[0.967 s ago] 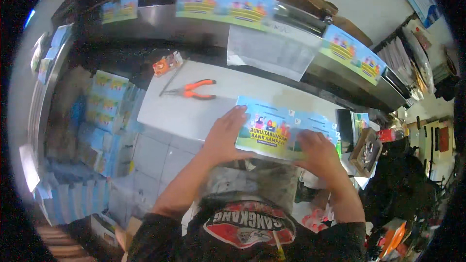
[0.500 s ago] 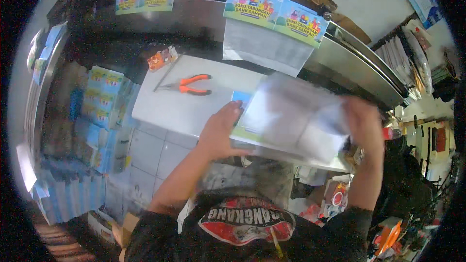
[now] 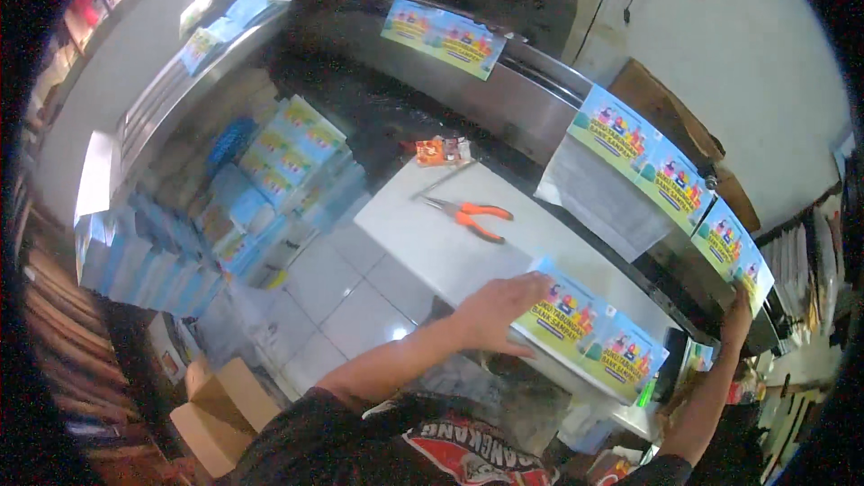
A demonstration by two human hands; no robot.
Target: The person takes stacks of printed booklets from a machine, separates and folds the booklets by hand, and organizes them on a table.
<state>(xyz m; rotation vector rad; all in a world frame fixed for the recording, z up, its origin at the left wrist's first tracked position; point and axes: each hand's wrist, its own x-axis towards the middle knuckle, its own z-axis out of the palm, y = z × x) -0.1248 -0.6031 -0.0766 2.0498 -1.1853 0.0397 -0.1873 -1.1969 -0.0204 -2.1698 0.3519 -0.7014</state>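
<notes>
Placed flat along the near edge of a white table (image 3: 441, 247): printed sheet (image 3: 594, 333), rectangular, blue at top and green-yellow at bottom, with two matching cartoon panels side by side. Number of layers beneath: not discernible.

Left hand (image 3: 504, 310): spread, thumb set apart from fingers, fingers laid on the sheet's left end, thumb near the table edge. Right hand (image 3: 740, 304): extended well away, fingers touching the lower edge of a hanging sheet (image 3: 733, 247) of similar print; pinching or pressing, cannot tell.

Beyond the printed sheet, on the smooth tabletop: pliers (image 3: 477, 215) with gray metal nose and curved orange grips, handles apart. Just beside the pliers: thin straight gray strip (image 3: 445, 182). At the table's far corner: small crinkled orange packet (image 3: 436, 151).

Behind the table: metal panel (image 3: 517, 126), dull-sheened, hung with further matching sheets (image 3: 634, 157) and a plain gray-white paper (image 3: 603, 198).

To the left: square, glossy floor tiles (image 3: 369, 310), stacked blue-and-green bundles (image 3: 288, 171) and an open brown cardboard box (image 3: 225, 418).
</notes>
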